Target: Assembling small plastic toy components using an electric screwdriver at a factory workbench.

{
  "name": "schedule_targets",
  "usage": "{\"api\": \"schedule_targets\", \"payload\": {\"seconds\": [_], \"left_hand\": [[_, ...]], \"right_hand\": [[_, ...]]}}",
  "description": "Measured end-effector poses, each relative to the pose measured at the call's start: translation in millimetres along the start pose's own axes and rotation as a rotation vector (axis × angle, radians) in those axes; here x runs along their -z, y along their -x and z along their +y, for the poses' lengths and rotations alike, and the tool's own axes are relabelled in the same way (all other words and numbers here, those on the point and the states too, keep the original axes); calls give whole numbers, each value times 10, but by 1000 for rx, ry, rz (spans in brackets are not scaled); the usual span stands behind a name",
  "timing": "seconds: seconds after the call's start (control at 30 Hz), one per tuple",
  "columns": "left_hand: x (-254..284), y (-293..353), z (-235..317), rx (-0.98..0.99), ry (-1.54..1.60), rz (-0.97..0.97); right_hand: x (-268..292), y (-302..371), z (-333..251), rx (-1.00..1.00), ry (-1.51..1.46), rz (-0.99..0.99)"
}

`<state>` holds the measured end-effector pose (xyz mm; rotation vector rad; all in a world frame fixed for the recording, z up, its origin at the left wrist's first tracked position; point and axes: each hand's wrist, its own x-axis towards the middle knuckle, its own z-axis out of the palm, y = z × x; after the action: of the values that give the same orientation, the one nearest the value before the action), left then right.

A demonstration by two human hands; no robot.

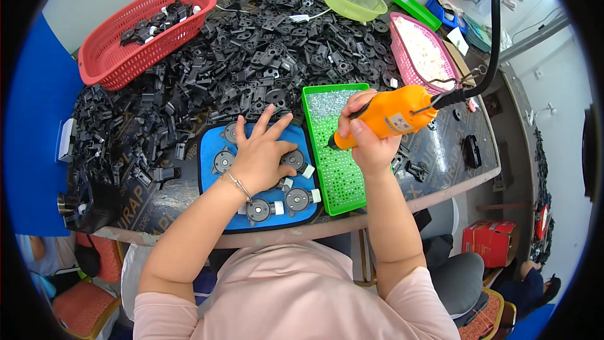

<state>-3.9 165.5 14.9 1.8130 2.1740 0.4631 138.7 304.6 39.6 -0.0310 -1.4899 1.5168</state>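
My right hand (367, 135) is wrapped around an orange electric screwdriver (402, 112) with a black cable at its back end. The screwdriver's dark tip points down-left over a green perforated tray (340, 179), whose far end holds a heap of small silvery screws (333, 102). Over a blue mat (211, 148) my left hand (264, 148) is spread, its thumb and forefinger beside a round black part (293, 159) with a white block. Several similar round parts lie on the mat, among them one near the front (258, 210) and one to its right (297, 199). The palm hides some.
A large pile of black plastic parts (251, 56) covers the table's far side. Around it stand a red basket (100, 56), a yellow-green colander (352, 0) and a pink basket (450, 66) of pale pieces. The black cable (494, 38) hangs at the right.
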Motion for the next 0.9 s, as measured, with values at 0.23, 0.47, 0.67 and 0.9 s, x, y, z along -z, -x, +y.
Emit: {"api": "schedule_targets", "payload": {"seconds": [0.23, 0.47, 0.67, 0.9], "left_hand": [[-8, 6, -6, -1, 1, 6], [-8, 21, -2, 4, 5, 7], [-59, 40, -13, -30, -4, 44], [-104, 43, -42, -28, 14, 74]], "right_hand": [[-14, 16, 12, 5, 3, 13], [-67, 25, 2, -41, -41, 70], [-196, -78, -286, 14, -113, 28], [-518, 57, -34, -28, -121, -69]]}}
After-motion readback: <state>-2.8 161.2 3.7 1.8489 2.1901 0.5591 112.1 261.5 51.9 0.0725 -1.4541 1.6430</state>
